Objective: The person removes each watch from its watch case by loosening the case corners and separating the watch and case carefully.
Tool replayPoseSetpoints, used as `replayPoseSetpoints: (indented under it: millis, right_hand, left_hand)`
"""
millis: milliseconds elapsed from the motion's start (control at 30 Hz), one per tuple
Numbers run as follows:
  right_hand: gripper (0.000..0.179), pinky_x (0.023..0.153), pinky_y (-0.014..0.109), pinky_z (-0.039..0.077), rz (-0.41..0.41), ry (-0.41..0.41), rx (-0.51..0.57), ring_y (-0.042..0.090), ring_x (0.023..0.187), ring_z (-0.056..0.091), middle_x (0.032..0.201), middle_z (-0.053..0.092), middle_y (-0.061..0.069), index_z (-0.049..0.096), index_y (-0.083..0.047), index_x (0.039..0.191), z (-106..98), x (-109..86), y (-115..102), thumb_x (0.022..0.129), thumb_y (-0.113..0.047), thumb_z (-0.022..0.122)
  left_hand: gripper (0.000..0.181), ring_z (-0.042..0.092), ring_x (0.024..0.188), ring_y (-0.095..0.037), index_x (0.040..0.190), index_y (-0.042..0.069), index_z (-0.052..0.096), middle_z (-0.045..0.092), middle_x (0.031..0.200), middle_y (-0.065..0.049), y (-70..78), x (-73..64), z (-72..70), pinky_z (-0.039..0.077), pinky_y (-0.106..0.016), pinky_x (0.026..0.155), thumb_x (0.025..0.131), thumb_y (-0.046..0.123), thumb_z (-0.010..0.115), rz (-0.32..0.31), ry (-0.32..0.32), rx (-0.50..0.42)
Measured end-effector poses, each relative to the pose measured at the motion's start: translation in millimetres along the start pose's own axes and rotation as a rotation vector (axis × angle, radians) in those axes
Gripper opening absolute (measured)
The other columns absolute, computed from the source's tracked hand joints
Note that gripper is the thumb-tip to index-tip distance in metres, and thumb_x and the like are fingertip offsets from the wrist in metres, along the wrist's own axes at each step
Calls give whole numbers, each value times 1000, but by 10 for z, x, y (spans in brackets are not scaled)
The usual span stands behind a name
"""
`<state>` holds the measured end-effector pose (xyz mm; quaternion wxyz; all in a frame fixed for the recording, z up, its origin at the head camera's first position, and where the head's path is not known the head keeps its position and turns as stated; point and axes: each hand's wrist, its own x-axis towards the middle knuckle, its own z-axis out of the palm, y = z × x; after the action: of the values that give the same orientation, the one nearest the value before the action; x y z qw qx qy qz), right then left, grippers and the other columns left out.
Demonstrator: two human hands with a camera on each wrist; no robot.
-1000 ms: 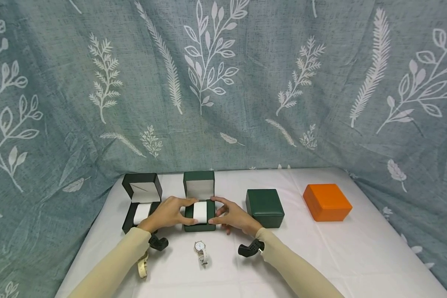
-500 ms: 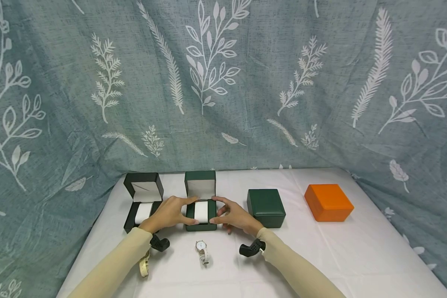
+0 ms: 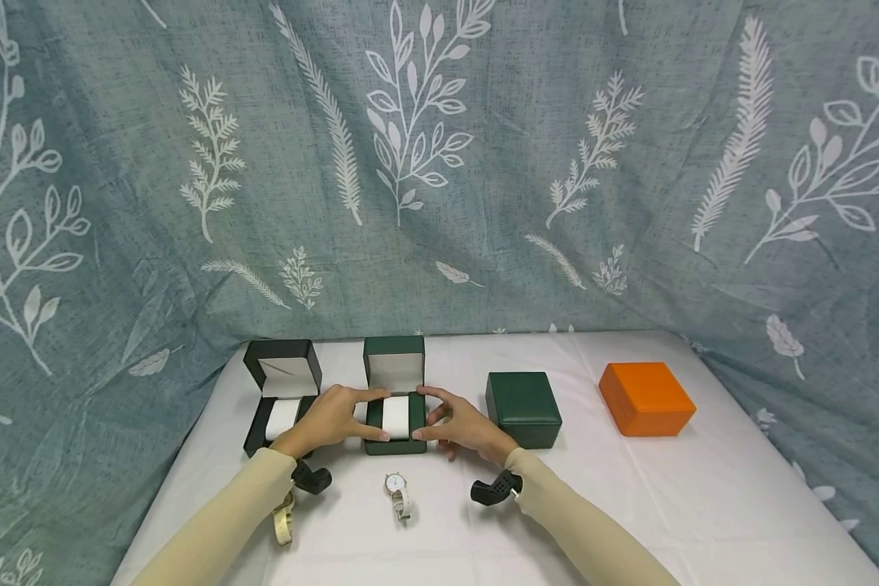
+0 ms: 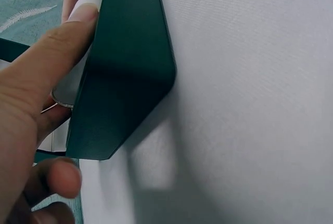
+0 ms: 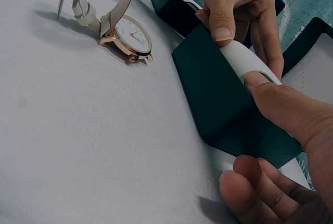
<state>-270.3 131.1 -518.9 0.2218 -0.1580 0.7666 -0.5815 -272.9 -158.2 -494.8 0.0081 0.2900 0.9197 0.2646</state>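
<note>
We judge the cushion (image 3: 395,417) soft and light, best held by its sides, where our left grip (image 3: 331,421) and right grip (image 3: 467,426) pinch it.

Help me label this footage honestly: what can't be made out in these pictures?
- Head view: insides of the closed green box and orange box, hidden by shut lids.
- Head view: most of the leftmost watch's dial, covered by the left sleeve.
- Head view: part of the black box, behind the left grip.
- Left wrist view: most of the raised lid, behind the left grip and past the left edge.
</note>
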Motion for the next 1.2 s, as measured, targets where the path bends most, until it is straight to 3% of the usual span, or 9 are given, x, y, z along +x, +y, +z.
replayPoseSetpoints:
  millis: [200,300,433,500,600,833,1033,1100,1200]
  right_hand:
    - [82,50,34,54,0,5,1,18,61,57,112,57,17,45,-32,155,-1,8,3,85,-27,88]
    - [82,50,34,53,0,3,2,18,61,57,112,57,17,45,-32,155,0,10,7,85,-26,88]
    - [83,50,33,53,-5,1,-1,18,61,56,111,57,17,45,-31,156,3,8,14,85,-26,88]
    - [83,50,33,53,-6,0,-2,18,60,56,111,57,17,45,-30,156,6,8,20,85,-26,88]
    - [83,50,33,53,-6,1,-1,18,60,56,112,57,18,45,-30,156,10,10,29,85,-26,88]
    - [82,50,33,53,-2,4,2,18,60,55,112,56,18,45,-30,156,17,12,30,85,-26,88]
    - [79,51,34,54,-1,9,3,18,59,55,111,56,17,47,-29,154,19,5,14,86,-26,87]
    - [78,53,35,54,-1,10,-1,19,60,56,111,56,17,48,-28,154,18,-4,8,86,-27,87]
    - [77,56,37,56,-1,14,-26,20,61,60,112,58,16,49,-28,153,5,-27,-4,86,-29,87]
  left_hand:
    - [76,25,46,-4,144,27,63,30,48,11,-9,-14,-8,31,-24,46,79,61,81,-8,-14,2]
    - [72,27,46,-4,144,27,63,48,52,4,-8,-23,-10,32,-24,47,82,60,80,6,-11,-8]
    - [67,28,47,-4,140,24,66,76,94,0,-3,-30,-6,33,-25,47,83,56,81,25,5,-14]
    - [64,28,48,-4,138,23,68,74,120,1,3,-32,-5,33,-25,48,84,53,82,30,12,-14]
    - [64,26,48,-3,138,22,68,70,130,-1,11,-30,-5,33,-25,48,84,52,82,29,12,-11]
    - [63,28,49,-3,138,23,68,74,117,3,9,-25,-4,33,-25,49,83,51,83,22,7,-13]
    - [61,33,44,-5,138,22,69,59,60,1,9,-13,-14,34,-25,45,85,51,82,5,11,-57]
    - [57,36,42,-6,135,21,71,65,64,1,20,-9,-21,35,-25,42,86,49,82,11,35,-77]
    - [48,42,46,-7,127,19,75,76,91,4,37,-4,-31,37,-26,43,88,46,81,29,75,-102]
